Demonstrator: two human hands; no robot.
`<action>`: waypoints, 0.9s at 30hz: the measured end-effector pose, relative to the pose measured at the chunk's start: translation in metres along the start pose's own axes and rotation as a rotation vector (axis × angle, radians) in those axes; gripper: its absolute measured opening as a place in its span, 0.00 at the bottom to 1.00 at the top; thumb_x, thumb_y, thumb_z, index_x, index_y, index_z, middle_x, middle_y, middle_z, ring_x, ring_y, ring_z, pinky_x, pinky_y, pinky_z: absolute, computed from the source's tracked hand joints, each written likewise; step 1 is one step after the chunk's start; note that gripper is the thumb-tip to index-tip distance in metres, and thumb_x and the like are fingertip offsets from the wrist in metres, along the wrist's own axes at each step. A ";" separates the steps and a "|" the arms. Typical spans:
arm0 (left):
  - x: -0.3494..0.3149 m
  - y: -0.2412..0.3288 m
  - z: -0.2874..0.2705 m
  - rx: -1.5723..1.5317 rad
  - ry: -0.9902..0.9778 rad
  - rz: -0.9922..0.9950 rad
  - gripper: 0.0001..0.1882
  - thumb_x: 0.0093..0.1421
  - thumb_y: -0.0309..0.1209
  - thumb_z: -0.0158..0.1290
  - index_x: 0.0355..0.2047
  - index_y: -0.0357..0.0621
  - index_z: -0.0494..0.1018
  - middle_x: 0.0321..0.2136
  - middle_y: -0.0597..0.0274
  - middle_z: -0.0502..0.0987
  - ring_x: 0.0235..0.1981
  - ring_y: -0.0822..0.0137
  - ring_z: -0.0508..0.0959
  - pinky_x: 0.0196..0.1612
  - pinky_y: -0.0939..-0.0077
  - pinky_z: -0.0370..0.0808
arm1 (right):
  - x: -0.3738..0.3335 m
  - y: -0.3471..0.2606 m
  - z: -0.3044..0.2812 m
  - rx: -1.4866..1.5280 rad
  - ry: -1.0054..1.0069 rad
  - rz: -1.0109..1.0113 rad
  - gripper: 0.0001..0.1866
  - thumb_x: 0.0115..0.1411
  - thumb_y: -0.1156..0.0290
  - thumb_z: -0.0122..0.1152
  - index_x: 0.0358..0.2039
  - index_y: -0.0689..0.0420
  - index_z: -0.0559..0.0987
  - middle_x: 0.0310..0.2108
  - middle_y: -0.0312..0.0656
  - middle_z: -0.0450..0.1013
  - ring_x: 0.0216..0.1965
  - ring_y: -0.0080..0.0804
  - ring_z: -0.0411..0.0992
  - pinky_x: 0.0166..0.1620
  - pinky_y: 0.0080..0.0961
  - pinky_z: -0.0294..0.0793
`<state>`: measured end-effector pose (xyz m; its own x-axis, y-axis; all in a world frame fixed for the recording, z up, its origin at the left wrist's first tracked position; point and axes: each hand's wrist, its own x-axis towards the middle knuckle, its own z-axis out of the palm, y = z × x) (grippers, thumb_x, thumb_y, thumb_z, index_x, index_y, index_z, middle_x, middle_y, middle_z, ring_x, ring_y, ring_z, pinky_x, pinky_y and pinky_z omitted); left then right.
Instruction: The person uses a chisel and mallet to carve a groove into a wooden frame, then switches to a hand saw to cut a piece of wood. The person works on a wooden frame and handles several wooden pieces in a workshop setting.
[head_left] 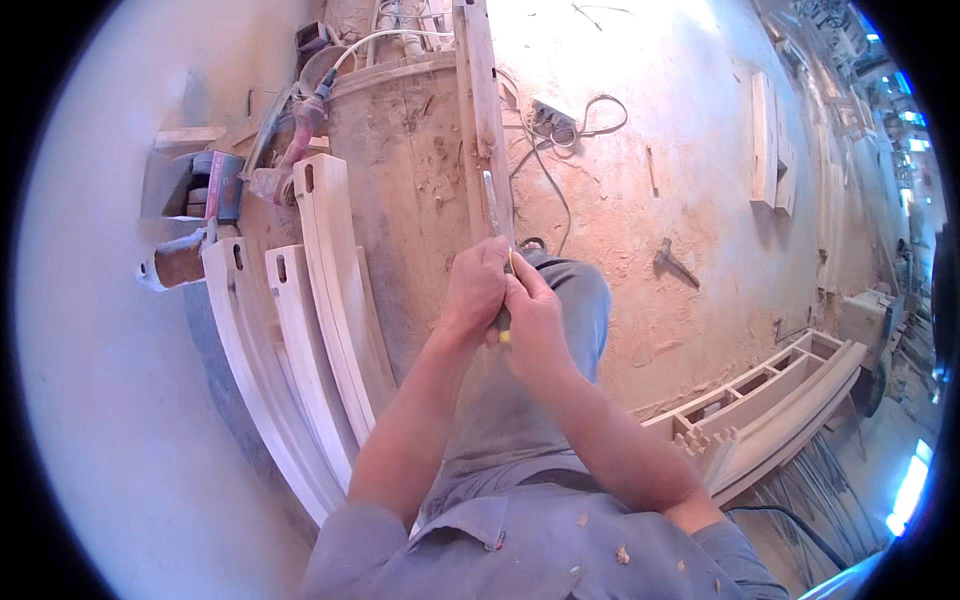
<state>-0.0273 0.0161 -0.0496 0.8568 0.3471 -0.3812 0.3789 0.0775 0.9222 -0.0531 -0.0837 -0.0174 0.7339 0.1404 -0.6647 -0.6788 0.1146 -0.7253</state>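
My left hand (476, 288) and my right hand (532, 318) are close together in front of me, above my thigh, with fingers closed around a chisel. The chisel's narrow grey metal blade (490, 198) points away from me, over the edge of a long wooden beam (482, 110). A dark handle with a yellow end (504, 338) shows below the fingers. Most of the handle is hidden by both hands, so the exact grip of each is hard to see. Beside them on the left is a dusty wooden bench top (415, 180).
Pale mortised wooden legs (325, 215) lie at left, near a box of dark rolls (222, 188) and a pink-and-clear tool (300, 135). On the floor are a power strip (553, 120) with cable, a hammer (676, 264) and wooden blocks (765, 140). A curved wooden frame (770, 400) stands lower right.
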 end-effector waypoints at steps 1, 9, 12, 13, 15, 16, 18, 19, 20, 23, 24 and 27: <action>-0.010 -0.001 0.003 0.047 0.034 0.065 0.21 0.74 0.38 0.44 0.29 0.38 0.75 0.21 0.66 0.72 0.19 0.74 0.71 0.20 0.70 0.68 | -0.006 -0.015 0.007 -0.009 0.002 0.003 0.26 0.71 0.67 0.50 0.67 0.59 0.69 0.28 0.37 0.73 0.17 0.24 0.67 0.16 0.23 0.62; -0.016 0.026 0.014 -0.437 -0.080 -0.308 0.19 0.77 0.42 0.43 0.42 0.40 0.76 0.28 0.63 0.77 0.28 0.72 0.76 0.33 0.72 0.75 | 0.024 0.014 -0.008 -0.442 0.152 -0.464 0.24 0.70 0.70 0.51 0.65 0.58 0.72 0.37 0.50 0.79 0.33 0.46 0.79 0.32 0.38 0.78; -0.037 0.012 0.010 -0.948 -0.155 -0.203 0.18 0.76 0.41 0.42 0.49 0.36 0.71 0.28 0.55 0.79 0.30 0.66 0.80 0.36 0.71 0.78 | -0.002 0.007 -0.014 -0.707 0.043 -0.738 0.24 0.69 0.71 0.52 0.65 0.58 0.72 0.50 0.57 0.77 0.52 0.55 0.76 0.50 0.42 0.78; -0.046 0.014 0.009 -0.961 -0.133 -0.193 0.18 0.77 0.40 0.43 0.50 0.36 0.71 0.30 0.58 0.79 0.31 0.68 0.79 0.37 0.73 0.77 | -0.019 -0.004 -0.014 -0.743 -0.042 -0.737 0.25 0.68 0.71 0.53 0.65 0.59 0.72 0.55 0.59 0.75 0.58 0.57 0.73 0.57 0.42 0.76; -0.056 0.024 0.006 -0.987 -0.094 -0.159 0.18 0.77 0.39 0.44 0.53 0.37 0.72 0.33 0.64 0.77 0.33 0.72 0.76 0.39 0.77 0.75 | -0.028 -0.005 -0.015 -0.686 -0.060 -0.629 0.25 0.68 0.71 0.54 0.65 0.60 0.72 0.57 0.59 0.75 0.57 0.56 0.74 0.57 0.41 0.76; -0.056 0.025 0.004 -0.812 -0.095 -0.160 0.18 0.77 0.39 0.44 0.54 0.36 0.72 0.34 0.64 0.77 0.33 0.73 0.76 0.40 0.77 0.75 | -0.029 -0.009 -0.014 -0.657 -0.070 -0.584 0.25 0.68 0.71 0.55 0.65 0.61 0.72 0.57 0.58 0.75 0.57 0.55 0.75 0.57 0.40 0.76; -0.048 0.011 0.006 -0.465 -0.107 -0.167 0.18 0.77 0.37 0.44 0.55 0.36 0.71 0.36 0.63 0.77 0.35 0.73 0.76 0.42 0.78 0.75 | -0.016 0.009 -0.019 -0.457 -0.004 -0.422 0.25 0.69 0.71 0.55 0.65 0.62 0.72 0.56 0.57 0.76 0.57 0.51 0.76 0.56 0.39 0.76; -0.044 0.003 0.007 -0.440 -0.117 -0.164 0.18 0.76 0.36 0.45 0.55 0.34 0.71 0.39 0.63 0.77 0.36 0.73 0.75 0.42 0.77 0.75 | -0.013 0.014 -0.020 -0.384 0.005 -0.362 0.25 0.69 0.71 0.55 0.66 0.62 0.72 0.54 0.56 0.77 0.55 0.48 0.76 0.54 0.37 0.76; -0.039 -0.004 0.007 -0.414 -0.130 -0.176 0.17 0.76 0.36 0.45 0.54 0.35 0.72 0.38 0.63 0.77 0.35 0.74 0.76 0.41 0.76 0.75 | -0.010 0.018 -0.022 -0.311 0.017 -0.304 0.25 0.69 0.71 0.55 0.66 0.62 0.72 0.52 0.55 0.78 0.53 0.44 0.77 0.52 0.36 0.77; -0.037 0.002 0.002 -0.325 -0.152 -0.222 0.15 0.75 0.34 0.45 0.50 0.35 0.74 0.37 0.63 0.77 0.33 0.74 0.76 0.38 0.75 0.76 | -0.013 0.008 -0.016 -0.178 -0.005 -0.161 0.25 0.70 0.71 0.54 0.66 0.62 0.72 0.46 0.50 0.79 0.43 0.31 0.78 0.42 0.30 0.78; -0.033 0.005 -0.001 -0.284 -0.156 -0.227 0.14 0.75 0.34 0.45 0.48 0.35 0.75 0.36 0.63 0.78 0.33 0.73 0.76 0.36 0.75 0.75 | -0.018 -0.003 -0.011 -0.128 -0.022 -0.090 0.24 0.70 0.71 0.54 0.65 0.62 0.72 0.44 0.48 0.79 0.39 0.27 0.77 0.39 0.27 0.77; -0.010 0.011 -0.002 -0.159 -0.144 -0.252 0.13 0.75 0.33 0.45 0.44 0.36 0.75 0.33 0.64 0.77 0.30 0.73 0.76 0.33 0.74 0.75 | -0.007 -0.015 0.000 -0.034 -0.013 0.006 0.24 0.70 0.70 0.53 0.65 0.62 0.73 0.40 0.44 0.78 0.32 0.18 0.73 0.31 0.20 0.73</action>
<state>-0.0325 0.0156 -0.0353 0.7882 0.1638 -0.5933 0.5355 0.2927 0.7922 -0.0474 -0.0867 -0.0019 0.7290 0.1537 -0.6670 -0.6821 0.0803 -0.7269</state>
